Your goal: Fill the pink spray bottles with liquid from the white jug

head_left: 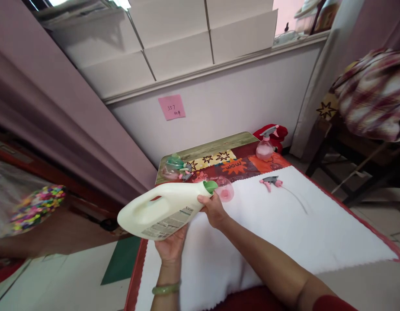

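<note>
A pale green detergent jug (pixel 161 207) with a handle and a dark-printed label is tilted on its side, its green spout (pixel 210 186) facing right. My left hand (pixel 171 244) supports its body from below, fingers mostly hidden behind it. My right hand (pixel 213 210) grips the neck near the spout. Just past the spout, a clear pink bottle (pixel 225 191) without a sprayer head is on the table; whether the spout touches it I cannot tell. A grey and pink trigger sprayer head (pixel 271 182) with a thin tube lies on the white cloth to the right.
A pink spray bottle (pixel 264 149) stands at the back right and a green-topped one (pixel 174 166) at the back left. Another sprayer head (pixel 186 174) lies near it. White cloth (pixel 267 242) covers much of the table. A plaid cloth (pixel 375 95) hangs at right.
</note>
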The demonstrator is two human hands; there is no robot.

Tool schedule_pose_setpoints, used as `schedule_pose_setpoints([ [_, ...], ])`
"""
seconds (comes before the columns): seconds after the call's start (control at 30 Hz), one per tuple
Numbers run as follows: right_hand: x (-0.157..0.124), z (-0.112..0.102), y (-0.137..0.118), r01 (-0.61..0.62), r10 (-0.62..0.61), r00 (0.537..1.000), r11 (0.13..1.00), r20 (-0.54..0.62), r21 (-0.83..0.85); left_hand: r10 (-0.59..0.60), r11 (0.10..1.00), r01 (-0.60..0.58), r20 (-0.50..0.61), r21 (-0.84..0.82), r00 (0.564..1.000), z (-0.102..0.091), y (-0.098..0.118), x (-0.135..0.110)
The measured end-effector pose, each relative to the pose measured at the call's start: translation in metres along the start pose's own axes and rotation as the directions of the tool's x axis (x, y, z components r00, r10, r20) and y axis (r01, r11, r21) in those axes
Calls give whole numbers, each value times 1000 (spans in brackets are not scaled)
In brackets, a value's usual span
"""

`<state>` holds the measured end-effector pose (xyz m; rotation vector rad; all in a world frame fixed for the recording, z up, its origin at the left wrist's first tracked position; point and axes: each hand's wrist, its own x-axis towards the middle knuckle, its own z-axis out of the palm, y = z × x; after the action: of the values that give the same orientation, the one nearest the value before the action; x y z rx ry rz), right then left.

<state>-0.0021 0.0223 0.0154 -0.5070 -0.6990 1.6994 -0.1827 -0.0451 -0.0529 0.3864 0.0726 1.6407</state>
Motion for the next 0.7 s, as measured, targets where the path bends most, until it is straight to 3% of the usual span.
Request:
schedule_pose_setpoints([
  [0.2, 17, -9, 4, -52, 52, 998, 998, 19, -19, 129, 983, -113, -107, 146, 986, 8, -5, -1],
  [0.47, 32, -28, 2, -121, 126, 975, 992, 181, -39, 143, 978, -117, -146, 174, 979, 23, -8, -2],
  [0.7, 37, -48, 6, -104, 133, 941, 989, 312, -110, 138, 980, -109, -175, 167, 975, 35, -7, -5],
])
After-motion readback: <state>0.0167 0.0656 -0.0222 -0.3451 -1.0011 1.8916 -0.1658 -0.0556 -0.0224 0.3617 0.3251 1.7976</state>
